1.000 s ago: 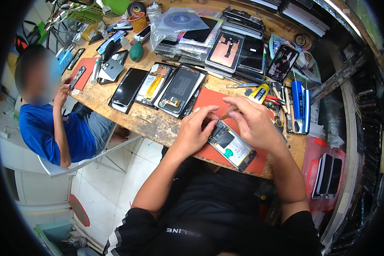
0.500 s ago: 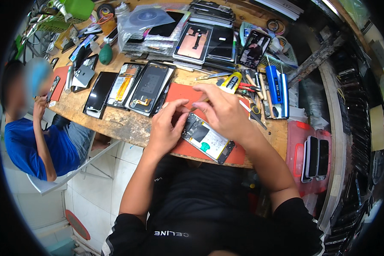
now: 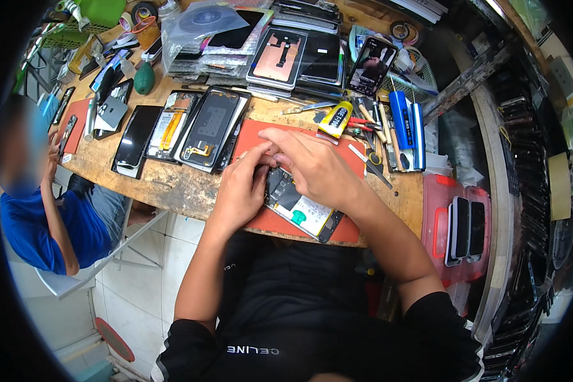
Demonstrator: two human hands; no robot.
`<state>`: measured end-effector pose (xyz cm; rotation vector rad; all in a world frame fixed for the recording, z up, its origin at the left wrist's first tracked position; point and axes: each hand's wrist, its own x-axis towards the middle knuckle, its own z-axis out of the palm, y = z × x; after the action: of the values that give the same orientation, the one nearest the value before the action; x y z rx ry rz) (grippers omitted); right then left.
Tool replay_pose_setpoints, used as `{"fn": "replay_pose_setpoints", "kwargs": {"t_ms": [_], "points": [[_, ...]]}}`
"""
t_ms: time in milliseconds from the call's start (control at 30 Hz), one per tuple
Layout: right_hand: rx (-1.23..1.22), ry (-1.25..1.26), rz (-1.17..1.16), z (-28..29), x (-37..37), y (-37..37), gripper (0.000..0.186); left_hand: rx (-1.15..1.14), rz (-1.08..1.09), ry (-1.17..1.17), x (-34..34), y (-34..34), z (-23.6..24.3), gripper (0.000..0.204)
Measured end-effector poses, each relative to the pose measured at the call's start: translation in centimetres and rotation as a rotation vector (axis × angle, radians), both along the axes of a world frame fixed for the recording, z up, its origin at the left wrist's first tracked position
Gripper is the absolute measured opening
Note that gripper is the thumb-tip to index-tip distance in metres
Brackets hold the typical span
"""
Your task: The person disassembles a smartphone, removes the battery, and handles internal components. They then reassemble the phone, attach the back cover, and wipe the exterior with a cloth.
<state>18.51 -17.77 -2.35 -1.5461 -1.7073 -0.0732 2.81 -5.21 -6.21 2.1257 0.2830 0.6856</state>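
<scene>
An opened phone with exposed battery and green tab lies tilted on the red mat. My left hand has its fingers bent around the phone's upper end, thumb at the edge. My right hand is closed over that same end, its fingertips meeting those of my left; whatever they pinch is hidden. A yellow tube lies just beyond my hands, beside scissors.
Opened phones lie at left below stacked devices. A person in blue sits at left holding a phone. Tools, an upright phone and a red box are at right.
The view has shifted, so the bench sits further left in the picture. My fingertips have drawn closer over the phone's top, hiding the small tool visible earlier in my right hand.
</scene>
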Motion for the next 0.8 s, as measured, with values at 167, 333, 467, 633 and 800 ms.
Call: {"fn": "replay_pose_setpoints", "kwargs": {"t_ms": [167,333,467,633,800], "points": [[-0.006,-0.068,-0.076,0.3,-0.3,0.5,0.047,0.043,0.019,0.022,0.1,0.1,0.2,0.044],[-0.129,0.109,-0.073,0.1,-0.4,0.8,0.044,0.041,0.128,-0.121,-0.1,-0.4,0.2,0.034],[-0.162,0.163,-0.059,-0.1,-0.1,0.7,0.043,0.221,0.428,-0.342,-1.3,2.0,1.6,0.018],[-0.251,0.02,-0.183,-0.1,-0.2,0.6,0.039,0.383,0.593,0.195,-1.3,9.2,3.4,0.013],[-0.156,0.137,-0.069,0.2,-0.3,0.6,0.041,0.531,0.442,0.323,-0.5,10.9,2.4,0.012]]}}
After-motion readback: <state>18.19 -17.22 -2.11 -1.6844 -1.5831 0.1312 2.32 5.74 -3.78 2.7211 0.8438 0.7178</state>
